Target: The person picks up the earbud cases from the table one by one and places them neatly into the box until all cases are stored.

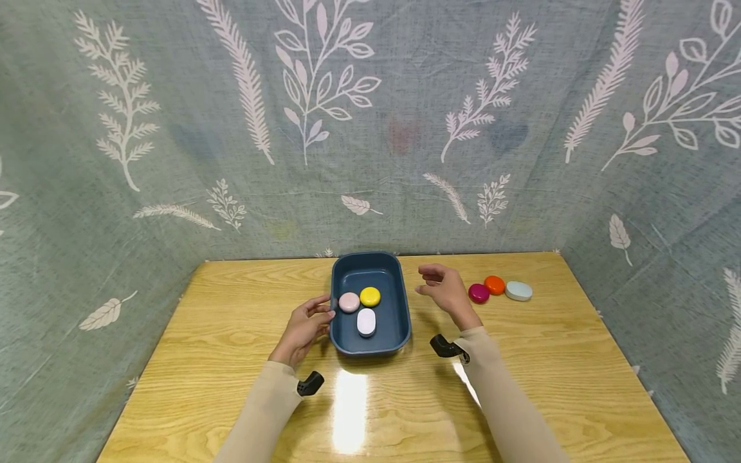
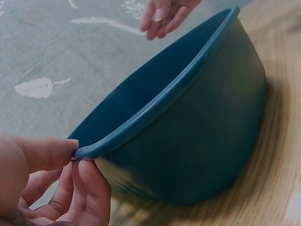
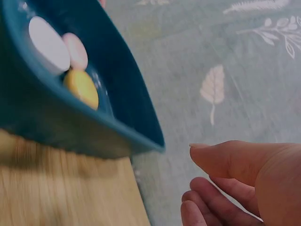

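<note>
A dark blue rectangular tub (image 1: 370, 351) with rounded corners stands on the table. My left hand (image 1: 303, 326) pinches its left rim, with the thumb above and the fingers below in the left wrist view (image 2: 61, 179). Inside the tub lie a pale pink round piece (image 1: 349, 302), a yellow round piece (image 1: 370, 296) and a white oval, soap-like bar (image 1: 366, 321). To the right of the tub, my right hand (image 1: 444, 289) hovers with loosely bent fingers and holds nothing. The right wrist view shows that hand (image 3: 235, 179) apart from the tub's rim.
Right of my right hand lie a magenta round piece (image 1: 478, 293), an orange round piece (image 1: 494, 285) and a pale blue oval bar (image 1: 518, 290). A grey-green leaf-patterned cloth (image 1: 393, 212) hangs behind and beside the wooden table (image 1: 231, 321).
</note>
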`<state>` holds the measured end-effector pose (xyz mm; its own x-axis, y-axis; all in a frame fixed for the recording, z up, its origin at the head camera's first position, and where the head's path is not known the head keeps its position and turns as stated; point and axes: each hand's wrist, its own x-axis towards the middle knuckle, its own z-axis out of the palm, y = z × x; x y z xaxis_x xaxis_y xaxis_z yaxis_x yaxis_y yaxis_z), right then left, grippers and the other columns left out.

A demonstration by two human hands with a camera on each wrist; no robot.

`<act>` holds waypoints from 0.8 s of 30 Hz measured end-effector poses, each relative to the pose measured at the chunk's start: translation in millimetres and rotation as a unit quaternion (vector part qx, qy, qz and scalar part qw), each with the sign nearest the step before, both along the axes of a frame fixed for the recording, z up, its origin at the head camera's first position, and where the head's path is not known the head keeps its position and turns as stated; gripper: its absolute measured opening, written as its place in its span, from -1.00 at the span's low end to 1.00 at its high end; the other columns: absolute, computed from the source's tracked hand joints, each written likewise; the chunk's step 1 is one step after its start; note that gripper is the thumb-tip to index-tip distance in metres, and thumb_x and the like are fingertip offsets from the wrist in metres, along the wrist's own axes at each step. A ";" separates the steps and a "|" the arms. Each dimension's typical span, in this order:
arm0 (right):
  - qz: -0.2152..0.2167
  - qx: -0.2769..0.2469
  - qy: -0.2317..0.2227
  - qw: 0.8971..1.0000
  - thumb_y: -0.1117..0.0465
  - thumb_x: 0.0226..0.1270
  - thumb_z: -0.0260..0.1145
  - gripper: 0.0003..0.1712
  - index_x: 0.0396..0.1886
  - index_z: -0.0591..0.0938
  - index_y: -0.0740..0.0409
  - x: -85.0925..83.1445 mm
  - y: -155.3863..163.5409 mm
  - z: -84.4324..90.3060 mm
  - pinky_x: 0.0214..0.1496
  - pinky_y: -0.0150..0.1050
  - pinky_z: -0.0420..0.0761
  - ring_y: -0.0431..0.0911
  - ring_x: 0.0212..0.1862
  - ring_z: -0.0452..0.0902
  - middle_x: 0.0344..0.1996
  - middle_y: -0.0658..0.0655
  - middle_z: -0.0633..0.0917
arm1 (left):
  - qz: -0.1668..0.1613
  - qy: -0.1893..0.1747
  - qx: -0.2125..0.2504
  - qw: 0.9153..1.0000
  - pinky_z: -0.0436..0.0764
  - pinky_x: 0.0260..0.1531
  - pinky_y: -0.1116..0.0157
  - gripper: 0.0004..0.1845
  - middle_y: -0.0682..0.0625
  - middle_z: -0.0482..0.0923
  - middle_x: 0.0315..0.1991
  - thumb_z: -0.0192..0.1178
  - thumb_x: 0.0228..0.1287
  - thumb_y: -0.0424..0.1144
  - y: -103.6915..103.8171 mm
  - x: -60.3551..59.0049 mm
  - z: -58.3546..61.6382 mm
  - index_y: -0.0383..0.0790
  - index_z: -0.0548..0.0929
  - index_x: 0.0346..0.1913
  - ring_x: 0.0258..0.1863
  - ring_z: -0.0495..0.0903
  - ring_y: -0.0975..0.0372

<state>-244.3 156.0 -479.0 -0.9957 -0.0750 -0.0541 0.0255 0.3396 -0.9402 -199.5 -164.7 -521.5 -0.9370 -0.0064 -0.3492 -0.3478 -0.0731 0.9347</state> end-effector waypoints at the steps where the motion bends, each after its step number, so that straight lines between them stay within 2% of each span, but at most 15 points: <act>1: -0.004 -0.002 -0.003 1.000 0.47 0.37 0.42 -0.46 0.34 0.59 0.39 0.9 4.3 -0.5 0.45 0.10 0.50 0.30 0.37 0.49 0.32 0.43 0.58 | -0.001 0.000 0.000 1.000 0.64 -0.33 0.40 -0.46 -0.13 0.46 0.03 0.22 0.51 -0.47 0.2 0.1 0.4 -0.31 0.47 0.49 -0.26 0.59 0.24; 11: -0.036 0.007 -0.026 0.999 0.41 0.43 0.41 -0.45 0.39 0.57 0.35 10.2 36.6 -5.8 0.45 0.12 0.49 0.31 0.42 0.44 0.37 0.42 0.54 | -0.003 -0.002 -0.001 1.000 0.63 -0.33 0.41 -0.46 -0.12 0.46 0.03 0.22 0.52 -0.46 -0.1 0.6 2.3 -0.30 0.46 0.50 -0.27 0.56 0.26; 24: -0.052 -0.001 -0.026 0.998 0.41 0.47 0.37 -0.42 0.43 0.49 0.43 18.3 65.7 -18.4 0.49 0.10 0.45 0.31 0.45 0.40 0.40 0.44 0.50 | 0.001 0.006 -0.003 1.000 0.62 -0.34 0.41 -0.47 -0.11 0.47 0.00 0.20 0.52 -0.49 0.8 0.4 0.4 -0.33 0.47 0.49 -0.25 0.56 0.25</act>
